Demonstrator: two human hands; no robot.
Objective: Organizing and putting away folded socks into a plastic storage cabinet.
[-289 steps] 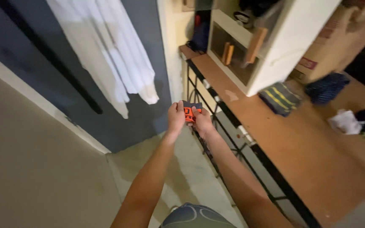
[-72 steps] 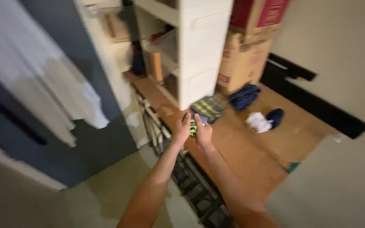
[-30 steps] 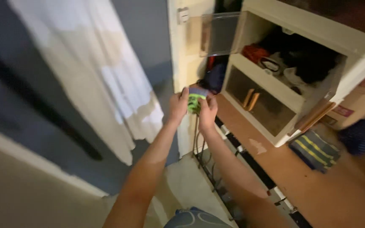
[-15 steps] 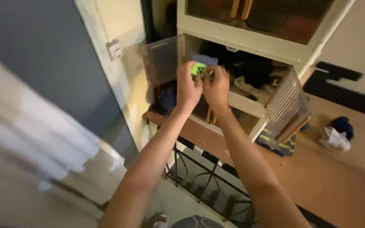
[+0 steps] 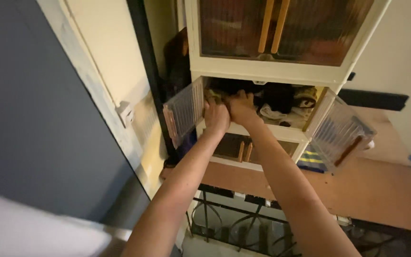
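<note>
Cream stacked cabinet [image 5: 272, 71] stood against a pale wall, on a brown board shelf [image 5: 357, 190] above a black metal frame [image 5: 234, 223]. Its middle compartment had both ribbed clear doors swung out: left door [image 5: 184, 112], right door [image 5: 341, 133]. Top compartment doors were closed, with two wooden handles [image 5: 272, 26]. Left hand [image 5: 216, 115] and right hand [image 5: 241, 107] were pressed side by side at the compartment's front left edge, fingers curled inward. Whatever they held was hidden behind the knuckles; grip state could not be told. Dark clothing [image 5: 274, 97] and a pale bundle [image 5: 274, 113] lay inside, just right of the right hand. Grey door panel [image 5: 39, 133] filled the left side.
</note>
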